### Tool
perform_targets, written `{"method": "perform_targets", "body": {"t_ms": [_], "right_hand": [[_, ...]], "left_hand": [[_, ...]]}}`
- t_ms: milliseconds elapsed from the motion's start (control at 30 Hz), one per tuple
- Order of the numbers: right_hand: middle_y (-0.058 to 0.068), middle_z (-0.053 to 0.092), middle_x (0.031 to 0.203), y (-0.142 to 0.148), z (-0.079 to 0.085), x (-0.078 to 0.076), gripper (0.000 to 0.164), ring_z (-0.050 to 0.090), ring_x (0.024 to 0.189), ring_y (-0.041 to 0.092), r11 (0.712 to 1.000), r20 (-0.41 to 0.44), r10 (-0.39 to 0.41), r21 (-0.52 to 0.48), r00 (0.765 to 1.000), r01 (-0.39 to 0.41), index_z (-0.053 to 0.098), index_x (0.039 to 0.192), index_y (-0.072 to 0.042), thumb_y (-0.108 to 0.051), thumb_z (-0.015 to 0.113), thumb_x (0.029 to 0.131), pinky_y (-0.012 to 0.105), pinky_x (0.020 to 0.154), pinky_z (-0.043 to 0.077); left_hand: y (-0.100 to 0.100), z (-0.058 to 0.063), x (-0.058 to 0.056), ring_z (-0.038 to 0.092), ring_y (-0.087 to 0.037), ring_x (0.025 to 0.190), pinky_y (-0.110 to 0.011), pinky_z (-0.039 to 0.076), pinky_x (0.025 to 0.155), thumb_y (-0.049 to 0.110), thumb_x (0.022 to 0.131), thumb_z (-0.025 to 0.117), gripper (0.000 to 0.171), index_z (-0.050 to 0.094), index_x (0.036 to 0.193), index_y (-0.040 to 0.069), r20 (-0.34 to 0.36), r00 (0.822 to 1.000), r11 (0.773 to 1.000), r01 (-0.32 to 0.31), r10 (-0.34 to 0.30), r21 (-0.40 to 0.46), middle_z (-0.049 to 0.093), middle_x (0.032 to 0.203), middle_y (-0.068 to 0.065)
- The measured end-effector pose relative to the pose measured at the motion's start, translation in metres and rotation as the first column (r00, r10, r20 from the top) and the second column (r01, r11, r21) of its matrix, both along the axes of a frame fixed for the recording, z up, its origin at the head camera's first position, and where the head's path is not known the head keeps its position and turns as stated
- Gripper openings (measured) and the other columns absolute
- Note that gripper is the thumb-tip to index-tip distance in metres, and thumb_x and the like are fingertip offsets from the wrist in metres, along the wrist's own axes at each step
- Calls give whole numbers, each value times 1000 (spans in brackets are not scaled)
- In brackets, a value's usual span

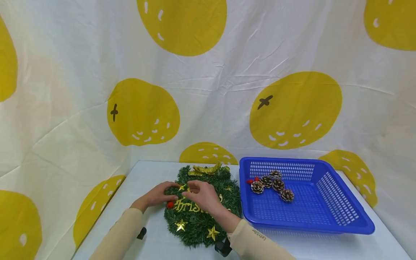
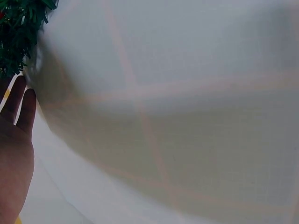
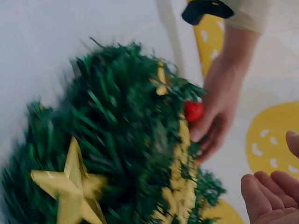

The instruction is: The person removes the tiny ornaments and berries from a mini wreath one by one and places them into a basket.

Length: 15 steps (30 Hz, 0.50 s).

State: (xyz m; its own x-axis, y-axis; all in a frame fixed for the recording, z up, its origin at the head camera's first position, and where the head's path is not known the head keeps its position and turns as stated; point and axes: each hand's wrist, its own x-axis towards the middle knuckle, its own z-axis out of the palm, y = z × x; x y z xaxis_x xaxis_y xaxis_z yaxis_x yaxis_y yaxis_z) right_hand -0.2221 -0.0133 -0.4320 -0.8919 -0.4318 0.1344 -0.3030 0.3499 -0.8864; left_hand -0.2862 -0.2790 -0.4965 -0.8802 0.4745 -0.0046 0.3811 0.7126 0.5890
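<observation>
A round green tinsel wreath [image 1: 195, 231] lies on the white table, with gold lettering [image 1: 182, 206], gold stars [image 1: 212, 233] and a gold bow [image 1: 205, 169] at its far side. My left hand [image 1: 158, 194] is at the wreath's left edge, close to a red berry [image 3: 194, 111]. In the left wrist view its fingers [image 2: 28, 109] reach nearly straight to the greenery. Over the middle of the wreath hovers my right hand [image 1: 204, 196]. Its fingers bend loosely, thumb apart, and the right wrist view shows nothing between them.
To the right of the wreath stands a blue plastic basket [image 1: 305, 225]. Several pine cones [image 1: 287, 195] and red berries [image 1: 249, 181] lie inside it. Behind the table hangs a white cloth [image 1: 208, 119] printed with yellow fruit.
</observation>
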Motion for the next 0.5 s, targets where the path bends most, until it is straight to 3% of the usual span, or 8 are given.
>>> {"method": "perform_targets", "body": {"t_ms": [167, 500], "right_hand": [[4, 63, 129, -13, -14, 1, 54, 63, 113, 25, 1000, -12, -14, 25, 1000, 15, 60, 134, -11, -42, 69, 91, 41, 85, 55], [9, 67, 122, -36, -36, 4, 46, 65, 104, 28, 999, -60, 1, 41, 998, 1, 64, 128, -7, -33, 71, 91, 36, 77, 56]], "left_hand": [[1, 3, 1, 44, -40, 131, -60, 35, 105, 35, 94, 67, 53, 55, 137, 8, -14, 1000, 1000, 2, -2, -12, 53, 138, -15], [0, 3, 0, 44, -42, 130, -62, 35, 104, 37, 93, 68, 54, 55, 136, 7, -25, 999, 1000, 20, -20, -9, 53, 137, -17]]}}
